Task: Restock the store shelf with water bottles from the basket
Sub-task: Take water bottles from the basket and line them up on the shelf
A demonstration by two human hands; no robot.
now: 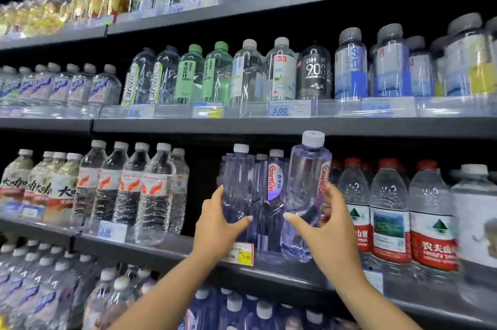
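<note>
My two arms reach up from the bottom of the view, and they are the closest things to me. My right hand [326,225] is wrapped around a purple water bottle [306,195], with my thumb across the front and my other fingers behind its right side. The bottle stands tall with its white cap on top, leaning a little to the right, and its bottom hangs just over the front edge of the shelf [282,274]. My left hand [215,225] holds the bottle at the left of the row [236,184], thumb in front and fingers curled round its left side. Between my two hands stands one more purple bottle with a label [274,182], already on the shelf. So the bottle I am putting away is on the right side of this little purple group, and my right hand is the one that has it. I think the next move is to push it straight back and down, into the spot beside the labeled bottle. The red-label bottles [387,211] are just to its right, so I should be careful not to bump them. I cannot see the basket here. A yellow price tag [243,254] sits on the shelf edge below my left hand.
</note>
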